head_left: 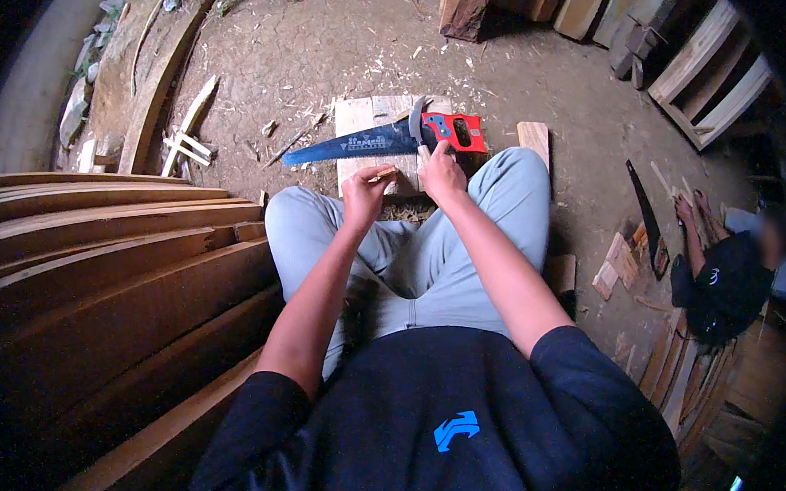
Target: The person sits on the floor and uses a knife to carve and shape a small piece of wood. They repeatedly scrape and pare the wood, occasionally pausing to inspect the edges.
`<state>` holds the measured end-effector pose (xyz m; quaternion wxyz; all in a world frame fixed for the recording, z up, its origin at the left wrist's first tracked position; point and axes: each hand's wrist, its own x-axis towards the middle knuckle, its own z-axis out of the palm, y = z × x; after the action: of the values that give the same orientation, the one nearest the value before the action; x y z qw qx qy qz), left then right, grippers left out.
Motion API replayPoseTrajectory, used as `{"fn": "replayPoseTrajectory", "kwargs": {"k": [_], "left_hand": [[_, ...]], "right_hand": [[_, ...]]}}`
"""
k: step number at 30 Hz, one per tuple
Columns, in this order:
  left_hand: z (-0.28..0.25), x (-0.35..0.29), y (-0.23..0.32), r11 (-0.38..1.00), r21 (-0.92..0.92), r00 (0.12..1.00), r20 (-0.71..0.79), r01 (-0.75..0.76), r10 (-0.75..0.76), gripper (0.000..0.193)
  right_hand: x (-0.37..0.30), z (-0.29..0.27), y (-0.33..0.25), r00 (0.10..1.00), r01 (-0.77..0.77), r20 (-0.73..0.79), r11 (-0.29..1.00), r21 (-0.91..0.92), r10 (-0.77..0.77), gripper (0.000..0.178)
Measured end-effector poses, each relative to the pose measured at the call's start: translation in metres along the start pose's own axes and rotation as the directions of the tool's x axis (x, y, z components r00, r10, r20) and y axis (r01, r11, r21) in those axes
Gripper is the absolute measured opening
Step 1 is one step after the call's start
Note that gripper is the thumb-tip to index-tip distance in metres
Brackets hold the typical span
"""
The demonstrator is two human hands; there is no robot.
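Note:
My left hand (368, 192) is closed in a pinch on a small piece of wood (387, 173), held above a low wooden board (355, 116) between my knees. My right hand (443, 173) is wrapped round the pale handle of a tool with a curved grey metal head (417, 120); whether it is a blade or a hammer head I cannot tell. Beyond both hands a handsaw (352, 144) lies across the board, its dark blue blade pointing left. The saw's red handle (471, 130) is just past my right fingers.
Long planks (128, 286) are stacked close on my left. At right, another person (723, 273) reaches toward thin sticks near a second saw (647, 205). Wood offcuts (614, 265) and shavings litter the dirt floor. A wooden frame (709, 78) and upright timbers (567, 5) stand at far right.

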<state>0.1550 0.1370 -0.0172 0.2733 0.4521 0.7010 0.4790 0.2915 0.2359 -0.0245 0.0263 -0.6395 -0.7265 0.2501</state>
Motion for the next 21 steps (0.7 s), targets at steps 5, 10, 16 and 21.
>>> {"fn": "replayPoseTrajectory", "kwargs": {"k": [5, 10, 16, 21], "left_hand": [[0.001, 0.003, -0.004, 1.0, 0.029, 1.0, 0.011, 0.002, -0.002, 0.018], [0.0, 0.003, -0.007, 0.999, 0.042, 1.0, -0.013, 0.012, -0.011, 0.017], [0.003, 0.014, -0.02, 0.999, 0.055, 0.999, -0.047, 0.0, 0.002, 0.022], [0.004, 0.017, -0.029, 0.999, 0.033, 0.999, -0.043, 0.028, -0.026, 0.023]], "right_hand": [[0.0, -0.003, 0.011, 0.995, 0.077, 0.057, 0.985, 0.155, -0.087, 0.04], [-0.062, -0.04, 0.01, 0.983, 0.185, -0.061, 0.91, 0.37, -0.175, 0.032], [-0.123, -0.078, -0.004, 0.978, 0.176, 0.035, 0.905, 0.387, -0.205, 0.028], [-0.14, -0.072, -0.016, 0.934, 0.357, -0.151, 0.85, 0.388, -0.324, 0.024]]}}
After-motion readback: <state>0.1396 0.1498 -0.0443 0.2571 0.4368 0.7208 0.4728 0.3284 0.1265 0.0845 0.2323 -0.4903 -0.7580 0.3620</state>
